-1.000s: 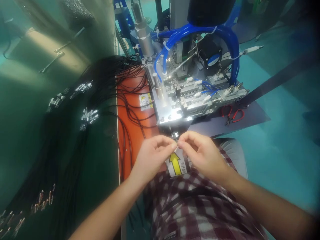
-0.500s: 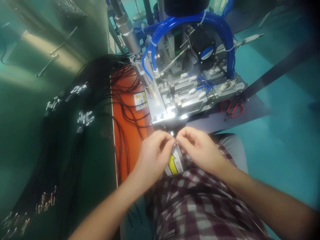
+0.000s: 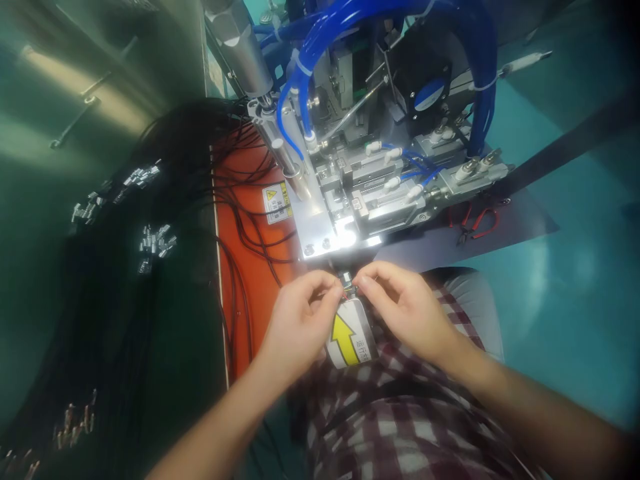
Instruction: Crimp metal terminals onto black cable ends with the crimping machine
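Just in front of the machine, my left hand (image 3: pixel 303 317) is closed in a pinch, thumb against forefinger, on what looks like a thin wire (image 3: pixel 344 289). Opposite it, my right hand (image 3: pixel 413 300) pinches another fine strand, mostly hidden by the fingertips. Between the two hands sits a small shiny metal piece (image 3: pixel 347 277), too small to make out clearly. Below the fingertips lies a white plate with a yellow arrow (image 3: pixel 345 339), close to my lap. The fingertips of the two hands are slightly apart.
A bench machine (image 3: pixel 385 193) with blue air hoses (image 3: pixel 340 33) stands ahead. Black cables (image 3: pixel 240 213) run over the orange bench top (image 3: pixel 240 267). Cable bundles with metal ends (image 3: pixel 155 247) hang at the left. Red-handled pliers (image 3: pixel 473 227) lie at the right.
The view has shifted closer to the machine. My hands have drawn slightly apart, showing more of the small metal piece and the arrow plate. Both still pinch.
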The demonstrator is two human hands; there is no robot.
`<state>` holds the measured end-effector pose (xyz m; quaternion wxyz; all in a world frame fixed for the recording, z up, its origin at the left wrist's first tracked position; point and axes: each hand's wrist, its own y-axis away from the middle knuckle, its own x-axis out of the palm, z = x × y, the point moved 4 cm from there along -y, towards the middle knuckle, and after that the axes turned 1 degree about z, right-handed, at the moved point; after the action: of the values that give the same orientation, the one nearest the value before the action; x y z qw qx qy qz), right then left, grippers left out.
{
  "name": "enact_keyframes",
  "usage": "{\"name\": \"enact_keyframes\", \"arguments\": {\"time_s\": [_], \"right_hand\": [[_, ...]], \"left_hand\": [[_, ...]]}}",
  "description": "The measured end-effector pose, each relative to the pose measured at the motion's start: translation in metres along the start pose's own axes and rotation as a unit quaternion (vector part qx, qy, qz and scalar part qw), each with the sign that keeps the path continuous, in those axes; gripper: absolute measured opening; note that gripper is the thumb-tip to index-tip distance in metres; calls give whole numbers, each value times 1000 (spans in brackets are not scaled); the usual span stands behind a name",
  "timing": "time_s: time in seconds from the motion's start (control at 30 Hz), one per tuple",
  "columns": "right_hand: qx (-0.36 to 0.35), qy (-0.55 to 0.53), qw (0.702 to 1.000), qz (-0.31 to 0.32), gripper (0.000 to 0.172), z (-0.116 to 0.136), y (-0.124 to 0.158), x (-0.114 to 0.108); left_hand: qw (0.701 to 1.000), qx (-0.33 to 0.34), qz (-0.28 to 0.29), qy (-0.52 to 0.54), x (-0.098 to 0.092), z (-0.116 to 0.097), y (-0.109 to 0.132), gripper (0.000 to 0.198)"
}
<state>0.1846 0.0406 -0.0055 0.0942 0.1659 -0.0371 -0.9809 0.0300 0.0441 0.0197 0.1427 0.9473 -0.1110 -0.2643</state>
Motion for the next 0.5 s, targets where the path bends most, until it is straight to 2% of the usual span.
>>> {"name": "enact_keyframes", "arguments": {"time_s": [0.1,0.2,0.5], "right_hand": [[-45,50,998,-1,19,5,-1,2],[-49,44,998,6,13,5,-2,5],[59,-106,993,-6,10,1,0,11]], "left_hand": [[1000,1,4,12,1,-1,-1,18],[999,13,4,29,1,-2,0,17],[997,-6,-5,75,1,-3,1,16]]}}
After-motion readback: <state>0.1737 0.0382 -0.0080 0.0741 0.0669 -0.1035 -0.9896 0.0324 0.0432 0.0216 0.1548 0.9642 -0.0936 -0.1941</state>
